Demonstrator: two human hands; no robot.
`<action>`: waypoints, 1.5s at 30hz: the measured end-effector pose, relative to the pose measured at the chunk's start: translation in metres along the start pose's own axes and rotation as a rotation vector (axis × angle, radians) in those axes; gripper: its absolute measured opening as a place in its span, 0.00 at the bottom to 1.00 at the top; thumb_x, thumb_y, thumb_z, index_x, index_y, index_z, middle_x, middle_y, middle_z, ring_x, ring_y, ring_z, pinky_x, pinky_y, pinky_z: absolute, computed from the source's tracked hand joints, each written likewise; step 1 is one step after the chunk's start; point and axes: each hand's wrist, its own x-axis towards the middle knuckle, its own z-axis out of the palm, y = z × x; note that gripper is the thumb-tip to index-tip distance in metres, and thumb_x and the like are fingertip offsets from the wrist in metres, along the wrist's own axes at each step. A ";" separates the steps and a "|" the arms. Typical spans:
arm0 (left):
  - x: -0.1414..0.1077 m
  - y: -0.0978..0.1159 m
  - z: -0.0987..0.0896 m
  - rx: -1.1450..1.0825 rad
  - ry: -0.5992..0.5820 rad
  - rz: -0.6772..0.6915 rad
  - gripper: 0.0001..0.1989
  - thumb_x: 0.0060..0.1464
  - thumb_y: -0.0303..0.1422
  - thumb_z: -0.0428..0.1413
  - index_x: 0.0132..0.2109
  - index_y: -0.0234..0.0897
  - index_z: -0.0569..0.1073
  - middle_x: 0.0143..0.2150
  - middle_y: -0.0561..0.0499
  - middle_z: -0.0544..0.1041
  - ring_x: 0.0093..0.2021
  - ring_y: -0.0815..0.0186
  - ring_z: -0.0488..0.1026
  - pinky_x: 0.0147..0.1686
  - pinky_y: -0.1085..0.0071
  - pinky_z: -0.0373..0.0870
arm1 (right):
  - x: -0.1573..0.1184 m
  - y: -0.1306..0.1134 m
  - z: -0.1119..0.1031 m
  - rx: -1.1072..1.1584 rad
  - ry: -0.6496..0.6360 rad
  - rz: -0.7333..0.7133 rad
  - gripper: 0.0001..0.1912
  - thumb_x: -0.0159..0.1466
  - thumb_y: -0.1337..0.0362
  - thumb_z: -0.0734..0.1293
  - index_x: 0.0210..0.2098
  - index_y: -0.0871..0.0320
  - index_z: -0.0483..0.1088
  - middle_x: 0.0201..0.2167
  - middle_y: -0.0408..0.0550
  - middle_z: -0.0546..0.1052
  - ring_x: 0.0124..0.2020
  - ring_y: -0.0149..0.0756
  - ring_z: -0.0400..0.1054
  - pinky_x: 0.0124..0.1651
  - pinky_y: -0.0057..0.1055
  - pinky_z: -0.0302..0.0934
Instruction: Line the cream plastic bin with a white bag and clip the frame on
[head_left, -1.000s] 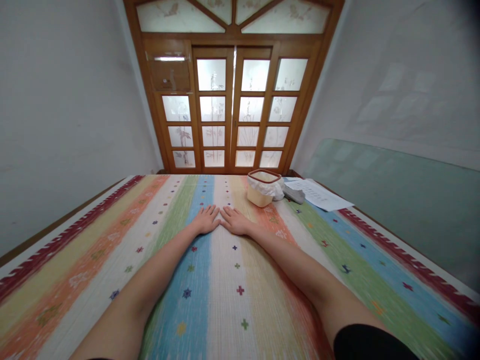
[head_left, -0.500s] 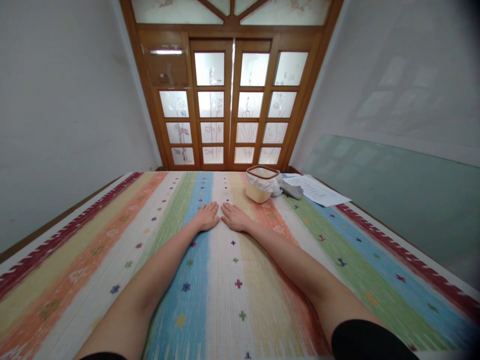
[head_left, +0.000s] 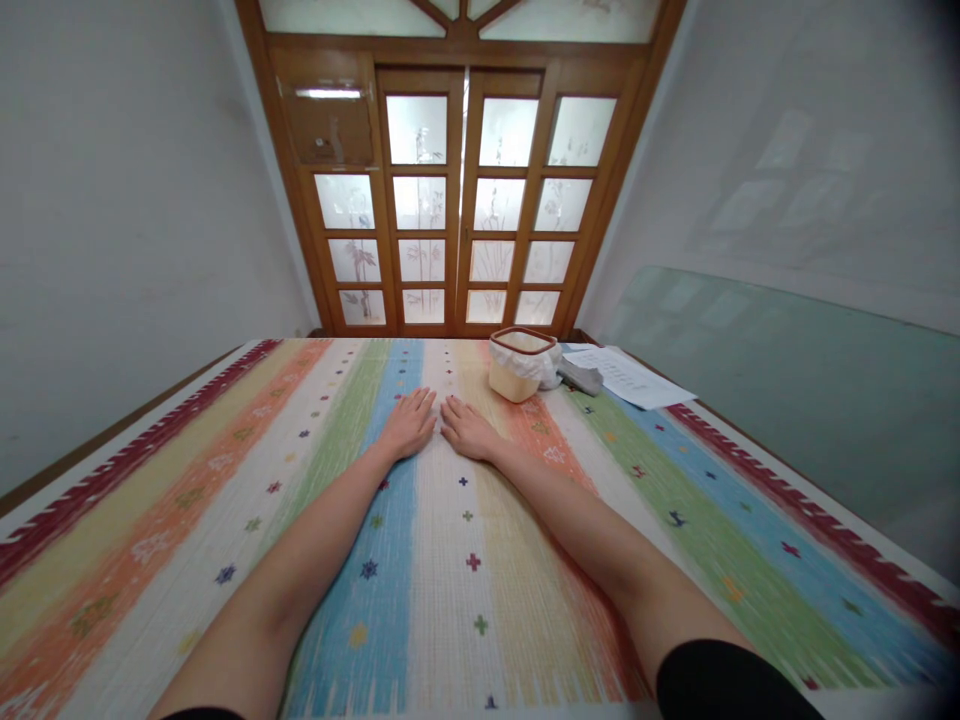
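my left hand point(head_left: 407, 425) has crept a little farther forward on the picture than half a second ago, its fingertips now ahead of those of my right hand point(head_left: 469, 432); whether those left fingers have lifted off the cloth, i cannot tell. my right hand has kept its place, palm down. my view has tipped slightly downward, so the basket point(head_left: 514, 382) sits a touch higher in it. the fingers of both my hands are loose, extended and holding nothing, with a narrow gap between the two sets.

the striped cloth point(head_left: 442, 600) lies beneath my fingers and spreads out on every side of them: bands of blue, white, green, yellow and orange, dotted with small crosses and stars, with dark red bands toward both sides. ahead and to the right of my right fingers stands the cream basket, brown-rimmed, with a white liner point(head_left: 534, 366) folded over its edge. just beyond it to the right lie a grey item point(head_left: 581, 377) and a printed paper point(head_left: 637, 380).
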 end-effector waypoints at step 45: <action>-0.005 -0.003 0.007 0.016 -0.191 0.005 0.33 0.69 0.52 0.40 0.74 0.42 0.57 0.77 0.42 0.53 0.77 0.50 0.48 0.72 0.46 0.42 | -0.002 0.000 0.001 -0.010 -0.041 -0.035 0.38 0.74 0.44 0.47 0.74 0.62 0.54 0.74 0.60 0.53 0.76 0.48 0.46 0.75 0.49 0.42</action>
